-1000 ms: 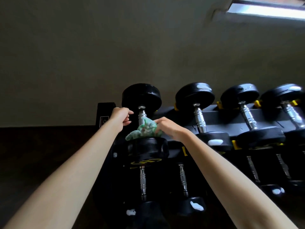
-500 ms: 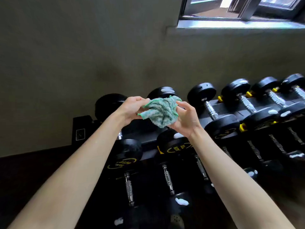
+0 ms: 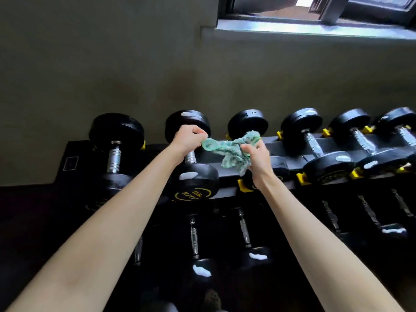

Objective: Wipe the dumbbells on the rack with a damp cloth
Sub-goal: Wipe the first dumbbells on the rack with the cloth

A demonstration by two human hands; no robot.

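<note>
Left hand point(image 3: 188, 138): fingers curled, pinching the cloth point(image 3: 229, 150) by its left corner.
Right hand point(image 3: 258, 155): gripping the bunched other end.
Cloth position: stretched between both hands, in front of the rack's point(image 3: 290, 147) top row.
Change: lifted off the leftmost dumbbell point(image 3: 114, 154), whose handle it rubbed a second ago.
Meaning: probably refolding for the next dumbbell.

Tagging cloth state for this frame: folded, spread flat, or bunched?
Bunched. The green cloth is crumpled in irregular folds, stretched loosely between the left hand and right hand, which both pinch it.
</note>
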